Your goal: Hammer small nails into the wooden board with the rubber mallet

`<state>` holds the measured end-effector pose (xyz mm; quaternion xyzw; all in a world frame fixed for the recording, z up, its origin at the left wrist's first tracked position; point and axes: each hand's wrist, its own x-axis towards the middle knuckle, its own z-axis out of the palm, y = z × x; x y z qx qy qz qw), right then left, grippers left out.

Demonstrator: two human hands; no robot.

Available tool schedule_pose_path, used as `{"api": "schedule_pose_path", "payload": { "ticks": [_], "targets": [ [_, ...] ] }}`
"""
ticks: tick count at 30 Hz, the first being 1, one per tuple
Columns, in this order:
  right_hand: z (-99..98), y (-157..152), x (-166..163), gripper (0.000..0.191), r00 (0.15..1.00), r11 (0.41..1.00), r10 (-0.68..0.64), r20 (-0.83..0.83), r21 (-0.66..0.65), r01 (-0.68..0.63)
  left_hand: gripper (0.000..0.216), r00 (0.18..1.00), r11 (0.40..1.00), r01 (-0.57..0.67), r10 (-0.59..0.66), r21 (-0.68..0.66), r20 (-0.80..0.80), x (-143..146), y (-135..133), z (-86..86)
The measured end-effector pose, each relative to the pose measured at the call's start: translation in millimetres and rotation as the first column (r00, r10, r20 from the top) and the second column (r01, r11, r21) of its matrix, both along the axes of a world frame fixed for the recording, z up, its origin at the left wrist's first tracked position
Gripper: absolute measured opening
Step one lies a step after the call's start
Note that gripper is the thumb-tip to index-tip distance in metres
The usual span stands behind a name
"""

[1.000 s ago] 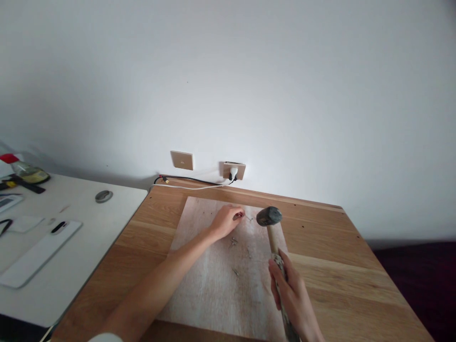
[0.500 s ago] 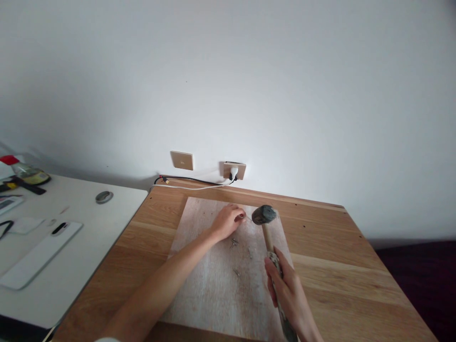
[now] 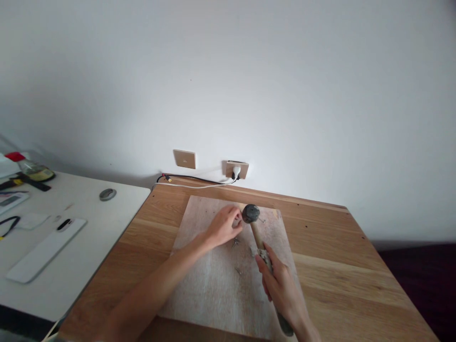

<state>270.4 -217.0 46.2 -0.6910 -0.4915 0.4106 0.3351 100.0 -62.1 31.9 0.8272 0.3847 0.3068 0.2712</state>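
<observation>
Gripping the wooden handle of a hammer (image 3: 257,237) low down, the right hand (image 3: 281,287) has its grip closed fully around the shaft, fingers wrapped over it, with the butt end of the handle showing past the wrist near the lower edge of the view. The dark hammer head (image 3: 251,213) sits at the far end, tilted away from the person and just beside the fingertips of the left hand (image 3: 224,226). That left hand rests on a pale plywood board (image 3: 210,280), its grip pinched small, thumb against forefinger; whatever it pinches is too small to make out, though it may be a nail. A few loose nails (image 3: 235,243) lie scattered on the board between the two hands, with another nail (image 3: 237,271) nearer the person. The board lies flat on a wooden bench (image 3: 338,266) that stands against a white wall. On that wall just above the bench are a switch plate (image 3: 184,158) and a socket (image 3: 237,169) with a white plug in it, and a black cable (image 3: 192,179) runs along the bench's far edge. To the left stands a white bench (image 3: 89,228) carrying a flat white slab (image 3: 46,249), a round grey disc (image 3: 107,194) and a red-capped bottle (image 3: 28,166) at its far corner.
</observation>
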Motion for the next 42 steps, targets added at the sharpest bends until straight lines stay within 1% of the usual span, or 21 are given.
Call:
{"api": "schedule_pose_path", "payload": {
  "ticks": [2,4,5,6,8,11,12,13,14,15,16,17,18,19,21,25,31,33,38,40,42],
  "targets": [
    [-1.6,-1.7,3.1,0.080,0.999,0.999,-0.031,-0.021,0.006,0.031,0.012,0.979,0.978,0.189,-0.182,0.083,-0.088,-2.6,-17.6,5.3],
    [-2.6,-3.3,6.1,0.081,0.996,0.997,-0.079,-0.051,0.019,0.080,0.020,0.906,0.897,0.399,-0.353,0.191,-0.232,1.5,-35.7,6.2],
    [-2.7,-4.1,7.6,0.081,0.993,0.995,-0.098,-0.065,0.026,0.100,0.027,0.865,0.847,0.474,-0.398,0.239,-0.304,5.7,-43.7,5.2],
    [-2.4,-5.0,9.1,0.081,0.990,0.993,-0.113,-0.079,0.034,0.116,0.033,0.838,0.809,0.517,-0.412,0.278,-0.359,10.6,-50.4,3.8],
    [-0.7,-7.0,12.3,0.080,0.985,0.989,-0.137,-0.107,0.044,0.143,0.039,0.823,0.778,0.535,-0.391,0.330,-0.411,19.8,-57.7,1.3],
    [2.3,-11.6,16.9,0.079,0.976,0.984,-0.168,-0.142,0.032,0.174,0.034,0.800,0.737,0.576,-0.420,0.354,-0.428,24.7,-50.2,2.3],
    [2.7,-13.4,18.1,0.079,0.974,0.984,-0.173,-0.145,0.024,0.178,0.029,0.811,0.747,0.566,-0.426,0.350,-0.401,23.3,-43.2,3.6],
    [2.6,-15.1,18.9,0.079,0.974,0.983,-0.176,-0.144,0.019,0.181,0.024,0.841,0.783,0.524,-0.413,0.337,-0.349,20.7,-34.7,4.8],
    [2.2,-16.6,19.3,0.079,0.974,0.983,-0.178,-0.141,0.016,0.182,0.020,0.888,0.842,0.444,-0.367,0.308,-0.277,17.2,-25.4,5.5],
    [1.4,-17.9,19.3,0.079,0.974,0.983,-0.179,-0.139,0.016,0.183,0.017,0.941,0.910,0.322,-0.278,0.261,-0.191,13.4,-15.9,5.5],
    [0.4,-18.8,18.9,0.079,0.974,0.983,-0.178,-0.140,0.017,0.182,0.015,0.981,0.963,0.181,-0.161,0.199,-0.113,9.6,-7.0,4.6],
    [-0.7,-19.2,18.1,0.078,0.973,0.983,-0.176,-0.146,0.019,0.181,0.014,0.998,0.990,0.051,-0.044,0.130,-0.054,6.1,0.9,2.9],
    [-1.8,-19.3,17.1,0.077,0.972,0.984,-0.174,-0.156,0.021,0.179,0.013,0.999,0.997,-0.044,0.045,0.070,-0.019,3.2,7.4,0.4],
    [-2.8,-19.1,15.9,0.076,0.971,0.984,-0.170,-0.167,0.022,0.176,0.012,0.995,0.995,-0.097,0.098,0.026,-0.004,0.8,12.4,-2.5],
    [-4.6,-18.2,13.5,0.072,0.971,0.986,-0.154,-0.182,0.028,0.162,0.013,0.993,0.992,-0.122,0.122,-0.015,-0.004,-1.8,17.8,-8.8],
    [-7.2,-16.5,9.8,0.068,0.984,0.994,-0.096,-0.150,0.040,0.103,0.015,0.993,0.993,-0.119,0.119,-0.026,-0.018,-1.9,18.4,-17.6],
    [-4.8,-8.7,1.1,0.078,0.990,0.995,-0.099,-0.105,0.016,0.101,0.010,0.992,0.990,-0.126,0.127,-0.067,0.006,-1.8,19.4,-20.9],
    [-2.0,-2.9,-3.3,0.081,0.995,0.998,-0.057,-0.088,0.014,0.058,0.017,0.992,0.988,-0.126,0.128,-0.092,0.019,-1.4,20.4,-21.8],
    [5.5,12.5,-14.8,0.078,0.998,0.998,0.064,-0.027,0.000,-0.064,0.045,0.989,0.982,-0.136,0.143,-0.132,0.045,-0.9,22.5,-23.5],
    [7.0,15.8,-18.3,0.076,0.996,0.996,0.086,0.008,0.001,-0.086,0.048,0.986,0.981,-0.151,0.158,-0.125,0.047,-4.3,20.9,-22.1],
    [6.8,16.7,-20.4,0.075,0.995,0.995,0.097,0.028,0.005,-0.097,0.041,0.981,0.978,-0.178,0.184,-0.107,0.052,-11.4,15.8,-18.6]
  ]
}}
